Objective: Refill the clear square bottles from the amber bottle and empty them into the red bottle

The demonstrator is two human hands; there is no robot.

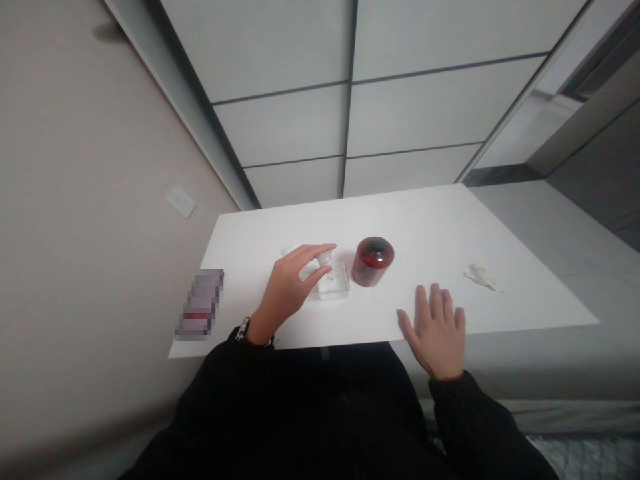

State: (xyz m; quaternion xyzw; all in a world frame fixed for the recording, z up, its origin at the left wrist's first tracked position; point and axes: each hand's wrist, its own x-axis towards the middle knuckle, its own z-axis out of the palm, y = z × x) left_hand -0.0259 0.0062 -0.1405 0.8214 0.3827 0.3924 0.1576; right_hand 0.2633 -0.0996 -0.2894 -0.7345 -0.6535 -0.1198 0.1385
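Observation:
My left hand (pixel 290 283) reaches over the table, its thumb and forefinger closed around a small whitish, rounded stopper (pixel 325 258). Directly below the stopper stands a clear, square glass bottle (pixel 334 288); whether the two touch, I cannot tell. A dark red, see-through bottle (pixel 369 268) with a black top is upright just right of the glass one. My right hand (pixel 437 333) lies flat at the table's front edge, fingers spread, holding nothing. Part of something pale and clear shows behind my left hand, too hidden to name.
The white table (pixel 415 213) meets a wall on the left and panelled sliding doors (pixel 295 133) behind. A crumpled white tissue (pixel 483 277) rests on its right side. At the left edge is a blurred-out, flat greyish-purple item (pixel 203 300). A power socket (pixel 181 201) sits on the wall.

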